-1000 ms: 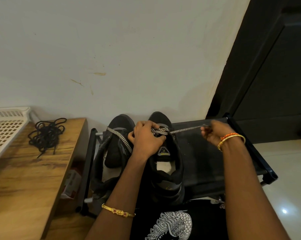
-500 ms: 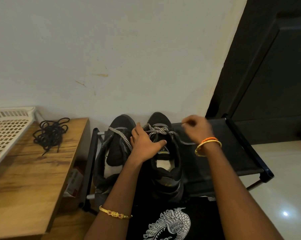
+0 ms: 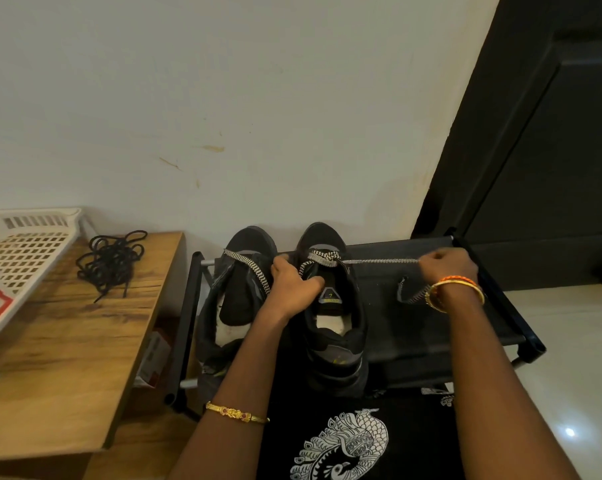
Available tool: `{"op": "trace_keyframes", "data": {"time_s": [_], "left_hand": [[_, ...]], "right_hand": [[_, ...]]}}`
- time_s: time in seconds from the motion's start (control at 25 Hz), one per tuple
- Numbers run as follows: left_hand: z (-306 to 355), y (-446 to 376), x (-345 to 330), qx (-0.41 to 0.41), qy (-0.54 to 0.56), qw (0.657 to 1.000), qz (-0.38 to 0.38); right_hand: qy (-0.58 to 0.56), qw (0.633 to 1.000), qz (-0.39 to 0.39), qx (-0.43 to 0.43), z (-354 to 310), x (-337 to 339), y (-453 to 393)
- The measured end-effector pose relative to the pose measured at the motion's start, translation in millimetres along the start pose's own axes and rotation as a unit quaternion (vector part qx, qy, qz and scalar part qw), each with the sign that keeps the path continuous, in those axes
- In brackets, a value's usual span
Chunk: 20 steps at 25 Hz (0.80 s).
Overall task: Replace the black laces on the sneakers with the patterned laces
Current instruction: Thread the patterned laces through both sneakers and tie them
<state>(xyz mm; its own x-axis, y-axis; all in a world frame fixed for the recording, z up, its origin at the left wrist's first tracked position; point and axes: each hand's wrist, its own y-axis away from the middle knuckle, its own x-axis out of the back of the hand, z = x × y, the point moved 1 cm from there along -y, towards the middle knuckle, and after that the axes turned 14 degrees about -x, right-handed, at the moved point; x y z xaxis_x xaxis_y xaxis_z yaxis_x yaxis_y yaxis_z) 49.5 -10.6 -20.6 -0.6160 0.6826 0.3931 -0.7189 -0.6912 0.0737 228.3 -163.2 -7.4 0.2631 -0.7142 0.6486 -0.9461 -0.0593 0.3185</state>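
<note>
Head view looks down on two black sneakers standing side by side on a dark rack, toes toward the far wall. On the right sneaker a patterned lace crosses the far eyelets and runs taut to the right, where the right hand has its fingers pinched round it – the loose end hangs down beside the bangles. The left hand rests on that sneaker's near-left edge, its fingers curled over the lace at the tongue. On the left sneaker a second patterned lace lies slack across the open top. The black laces lie in a tangled heap on the wooden tabletop at left – just right of a white basket.
</note>
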Motion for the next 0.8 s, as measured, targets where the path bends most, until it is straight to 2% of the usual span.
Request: {"op": "trace_keyframes", "data": {"time_s": [0.08, 0.16, 0.24, 0.32, 0.36, 0.48, 0.56, 0.8], "left_hand": [[-1, 0, 0, 0.014, 0.019, 1.0, -0.005], [0, 2, 0, 0.024, 0.089, 0.996, -0.021], [-1, -1, 0, -0.001, 0.109, 0.994, -0.014], [-1, -4, -1, -0.009, 0.098, 0.994, 0.039], [-2, -6, -2, -0.015, 0.085, 0.994, 0.073], [-5, -11, -7, -0.043, 0.062, 0.989, 0.129], [-3, -11, -9, -0.03, 0.07, 0.987, 0.143], [-4, -10, -11, 0.019, 0.084, 0.979, 0.183]], "right_hand": [[0.082, 0.993, 0.069, -0.059, 4, 2, -5], [0.169, 0.983, 0.071, -0.032, 1, -3, -1], [0.121, 0.989, -0.053, 0.065, -10, -18, 9], [0.082, 0.968, -0.19, 0.142, -19, -36, 25], [0.081, 0.959, -0.217, 0.164, -23, -44, 33], [0.061, 0.958, -0.202, 0.194, -32, -57, 44], [0.073, 0.961, -0.186, 0.193, -33, -59, 43], [0.094, 0.98, -0.125, 0.12, -21, -51, 21]]}}
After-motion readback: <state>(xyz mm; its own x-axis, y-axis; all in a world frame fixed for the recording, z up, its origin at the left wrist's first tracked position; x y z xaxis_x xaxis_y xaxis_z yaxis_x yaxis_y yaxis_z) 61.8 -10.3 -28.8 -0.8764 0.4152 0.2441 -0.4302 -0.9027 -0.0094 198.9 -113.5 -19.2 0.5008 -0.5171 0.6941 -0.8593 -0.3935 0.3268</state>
